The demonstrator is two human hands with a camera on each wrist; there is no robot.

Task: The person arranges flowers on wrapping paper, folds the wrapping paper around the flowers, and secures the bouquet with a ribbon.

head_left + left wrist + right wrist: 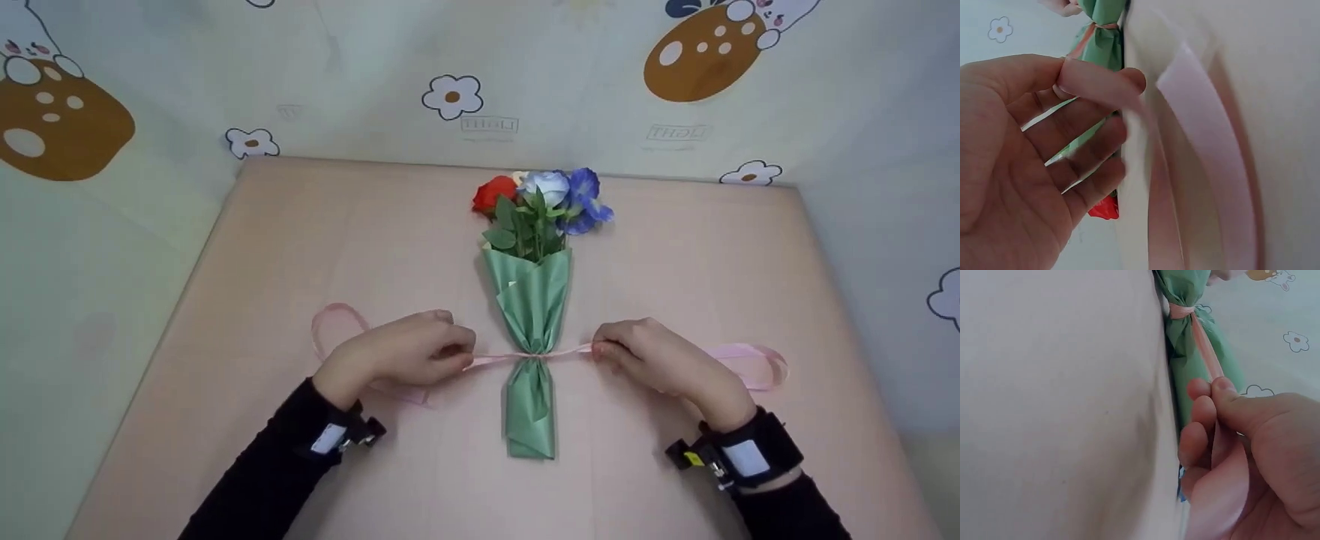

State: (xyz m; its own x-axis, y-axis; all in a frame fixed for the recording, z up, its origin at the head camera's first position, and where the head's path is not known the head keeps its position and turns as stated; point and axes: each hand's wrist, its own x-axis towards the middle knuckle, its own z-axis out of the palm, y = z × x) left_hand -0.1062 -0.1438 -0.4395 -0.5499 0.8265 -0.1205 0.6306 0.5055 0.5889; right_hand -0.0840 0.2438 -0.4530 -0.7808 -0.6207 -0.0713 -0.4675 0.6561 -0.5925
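A bouquet of red, light blue and blue-purple flowers (pixel 544 191) lies on the table, wrapped in green paper (pixel 531 292). Around its narrow waist runs a pink ribbon (pixel 559 352), stretched out to both sides. My left hand (pixel 409 349) pinches the ribbon's left part between thumb and fingers. On the other side, my right hand (pixel 649 356) pinches the right part. In the left wrist view the loose ribbon end (pixel 1202 107) curves down beside the fingers. The right wrist view has the ribbon (pixel 1221 489) trailing across the palm.
The table top (pixel 337 225) is covered in pale pink. Ribbon loops (pixel 337 309) lie left of the left hand, and another ribbon loop (pixel 757 366) lies behind the right wrist. A patterned curtain (pixel 360 90) with flowers hangs along the back and sides.
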